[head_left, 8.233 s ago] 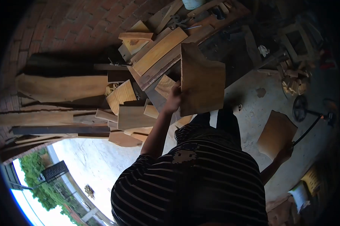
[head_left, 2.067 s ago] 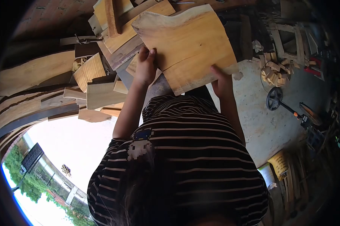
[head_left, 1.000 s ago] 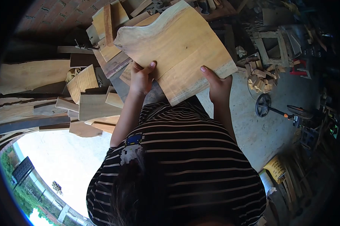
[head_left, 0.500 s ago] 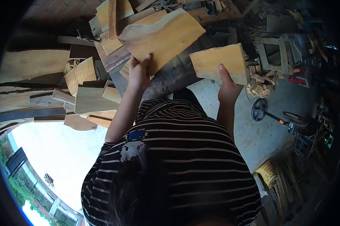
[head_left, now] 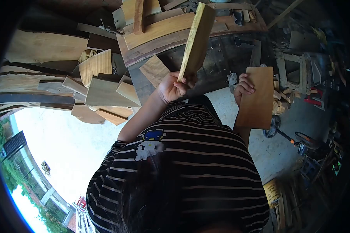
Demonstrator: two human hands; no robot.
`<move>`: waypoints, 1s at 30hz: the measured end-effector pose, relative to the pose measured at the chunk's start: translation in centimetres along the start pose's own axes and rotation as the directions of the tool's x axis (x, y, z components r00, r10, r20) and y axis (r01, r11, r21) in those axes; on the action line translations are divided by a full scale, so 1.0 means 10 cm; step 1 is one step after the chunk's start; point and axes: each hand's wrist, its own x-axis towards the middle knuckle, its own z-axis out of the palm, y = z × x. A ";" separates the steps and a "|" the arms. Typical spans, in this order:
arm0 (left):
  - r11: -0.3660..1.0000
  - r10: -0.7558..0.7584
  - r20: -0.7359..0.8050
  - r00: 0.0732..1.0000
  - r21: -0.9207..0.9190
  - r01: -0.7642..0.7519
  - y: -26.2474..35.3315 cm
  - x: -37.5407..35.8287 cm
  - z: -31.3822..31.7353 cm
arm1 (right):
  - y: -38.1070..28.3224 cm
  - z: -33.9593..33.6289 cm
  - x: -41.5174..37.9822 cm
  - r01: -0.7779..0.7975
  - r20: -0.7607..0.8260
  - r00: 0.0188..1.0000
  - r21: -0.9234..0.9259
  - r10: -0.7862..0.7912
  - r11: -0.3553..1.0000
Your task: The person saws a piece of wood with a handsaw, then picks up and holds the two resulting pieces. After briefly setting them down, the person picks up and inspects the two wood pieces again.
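My left hand (head_left: pixel 177 86) is closed round the lower end of a long wooden board (head_left: pixel 198 40), which stands tilted so that its pale narrow edge shows. On the right, my right hand (head_left: pixel 244 87) grips a shorter rectangular wooden board (head_left: pixel 257 101). Its broad face is toward me, and my fingers curl over its left edge; the thumb is hidden behind it. Below the left board lies the dark workbench (head_left: pixel 217 58). A small wooden piece (head_left: pixel 154 70) rests on the bench just left of my left hand.
More planks (head_left: pixel 159 29) lie along the bench's far side. Stacked boards (head_left: pixel 109 91) stand at the left. On the floor at the right are a pile of wood offcuts (head_left: pixel 281 99), a wheeled tool (head_left: pixel 285 134) and a yellow sack (head_left: pixel 272 192).
My left hand has turned its board from nearly flat to edge-on and moved right. My right hand has rotated the shorter board upright and brought it lower. The view has shifted slightly.
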 end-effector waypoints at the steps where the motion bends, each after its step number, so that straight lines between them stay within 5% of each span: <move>1: 0.999 -0.046 -0.001 0.999 -0.011 0.046 -0.04 0.03 0.02 | 0.05 0.01 0.01 0.011 -0.036 0.999 -0.042 -0.013 0.999; 9: 0.987 -0.161 -0.014 0.987 -0.023 0.161 -0.11 0.11 -0.02 | 0.11 0.09 0.02 0.010 -0.078 0.997 -0.175 -0.024 0.985; 11: 0.887 0.300 -0.154 0.942 0.407 -0.216 -0.22 0.11 0.01 | 0.17 0.16 -0.05 0.246 -0.084 0.931 -0.578 -0.356 0.778; 12: 0.759 0.321 0.010 0.947 0.595 -0.264 -0.11 0.09 -0.11 | 0.43 0.44 0.09 0.223 -0.277 0.599 -0.844 -0.751 0.489; 13: 0.763 0.310 0.005 0.951 0.595 -0.252 -0.18 0.14 -0.03 | 0.51 0.51 0.18 0.230 -0.271 0.591 -0.846 -0.760 0.481; 15: 0.191 0.794 0.154 0.588 0.855 -0.482 -0.38 0.25 0.23 | 0.59 0.59 0.30 0.025 -0.056 0.354 -0.997 -0.933 0.069; 21: 0.094 0.765 0.305 0.567 0.818 -0.568 -0.29 0.21 0.20 | 0.66 0.62 0.32 -0.044 -0.036 0.392 -0.999 -0.919 0.020; 26: 0.115 0.650 0.264 0.713 0.893 -0.435 -0.50 0.24 0.16 | 0.72 0.56 0.37 -0.004 -0.012 0.325 -1.000 -0.946 0.011; 30: 0.123 0.640 0.263 0.722 0.892 -0.435 -0.43 0.23 0.14 | 0.66 0.65 0.37 0.008 -0.031 0.359 -0.999 -0.933 0.036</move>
